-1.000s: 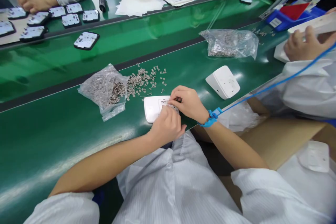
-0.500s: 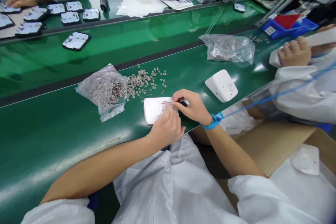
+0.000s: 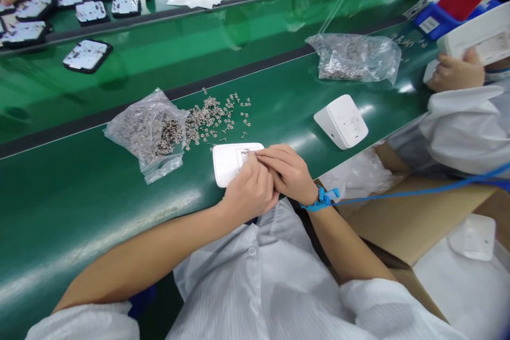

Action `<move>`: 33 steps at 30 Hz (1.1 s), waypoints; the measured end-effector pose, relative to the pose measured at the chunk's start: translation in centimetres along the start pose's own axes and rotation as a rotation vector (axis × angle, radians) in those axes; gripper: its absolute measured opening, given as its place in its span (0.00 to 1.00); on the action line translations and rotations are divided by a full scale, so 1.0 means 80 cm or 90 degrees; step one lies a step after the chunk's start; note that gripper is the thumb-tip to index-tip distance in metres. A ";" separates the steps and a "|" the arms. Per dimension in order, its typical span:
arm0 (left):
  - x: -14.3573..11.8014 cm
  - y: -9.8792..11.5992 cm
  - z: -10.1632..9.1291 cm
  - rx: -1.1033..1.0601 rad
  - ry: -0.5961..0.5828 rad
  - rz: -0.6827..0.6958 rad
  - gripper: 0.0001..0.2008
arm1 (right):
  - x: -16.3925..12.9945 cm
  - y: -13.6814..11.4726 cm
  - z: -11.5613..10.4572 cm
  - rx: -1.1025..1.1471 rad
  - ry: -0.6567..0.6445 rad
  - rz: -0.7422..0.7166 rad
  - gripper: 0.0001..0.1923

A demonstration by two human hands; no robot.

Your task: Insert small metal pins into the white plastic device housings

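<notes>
A white plastic housing with rounded corners lies on the green work surface in front of me, its recessed compartment facing up. My left hand covers the housing's near right part, thumb and fingers pinched at the recess. From the right, my right hand meets it, fingers drawn together with their tips at the recess edge. Whatever small piece lies between the fingertips is hidden. A blue wristband with a cord circles my right wrist. Just beyond the housing spread loose small metal parts.
Left of the loose parts is a clear plastic bag of metal pieces; another bag lies farther right. A second white housing stands at right. A cardboard box is below. A co-worker's hand holds a white part.
My right hand has come closer against my left, its fingers now more closed together over the recess. The view has shifted slightly. At right, the co-worker's white part has tilted up.
</notes>
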State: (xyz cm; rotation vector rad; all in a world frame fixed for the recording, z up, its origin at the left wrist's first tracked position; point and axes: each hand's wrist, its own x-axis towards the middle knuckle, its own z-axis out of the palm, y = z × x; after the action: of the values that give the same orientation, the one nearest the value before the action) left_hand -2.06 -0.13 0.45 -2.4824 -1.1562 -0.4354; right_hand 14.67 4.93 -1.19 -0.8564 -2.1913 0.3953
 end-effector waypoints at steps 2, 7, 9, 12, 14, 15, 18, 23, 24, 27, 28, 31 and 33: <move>0.000 0.000 0.000 0.010 0.008 0.000 0.25 | 0.000 0.000 0.000 0.001 0.003 -0.006 0.18; -0.001 -0.001 0.002 0.039 0.046 0.005 0.26 | 0.001 0.000 0.000 -0.004 0.014 -0.028 0.18; 0.000 -0.001 0.002 0.049 0.055 0.003 0.26 | 0.002 0.000 -0.001 -0.005 0.013 -0.037 0.18; 0.003 -0.001 0.001 0.064 0.066 0.002 0.25 | 0.003 0.001 -0.002 -0.007 0.015 -0.051 0.18; 0.005 -0.001 -0.001 0.064 0.063 -0.005 0.24 | 0.004 0.002 -0.001 -0.010 0.010 -0.064 0.19; 0.006 -0.001 -0.002 0.062 0.059 -0.007 0.24 | 0.005 0.002 -0.001 -0.012 0.009 -0.072 0.19; 0.009 -0.001 -0.004 0.054 0.045 -0.009 0.22 | 0.006 0.003 0.002 -0.022 0.017 -0.090 0.19; 0.007 -0.003 -0.001 0.033 0.049 -0.010 0.22 | 0.002 0.005 0.006 -0.037 0.044 -0.111 0.20; 0.006 -0.003 0.000 0.033 0.050 -0.010 0.22 | 0.002 0.005 0.007 -0.040 0.046 -0.115 0.20; 0.006 -0.003 0.001 0.040 0.043 -0.004 0.22 | 0.001 0.005 0.007 -0.046 0.053 -0.121 0.20; 0.006 -0.003 0.001 0.041 0.042 -0.002 0.22 | 0.002 0.004 0.007 -0.048 0.052 -0.123 0.20; 0.006 -0.003 0.000 0.040 0.038 -0.001 0.21 | 0.004 0.003 0.007 -0.055 0.047 -0.135 0.19; 0.007 -0.003 -0.001 0.045 0.042 0.002 0.22 | 0.005 0.002 0.007 -0.063 0.046 -0.143 0.19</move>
State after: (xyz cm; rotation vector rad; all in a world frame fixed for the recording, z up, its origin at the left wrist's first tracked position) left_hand -1.90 0.34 0.76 -2.3909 -1.1227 -0.4632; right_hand 14.12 5.30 -1.49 -0.6567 -2.2252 0.1457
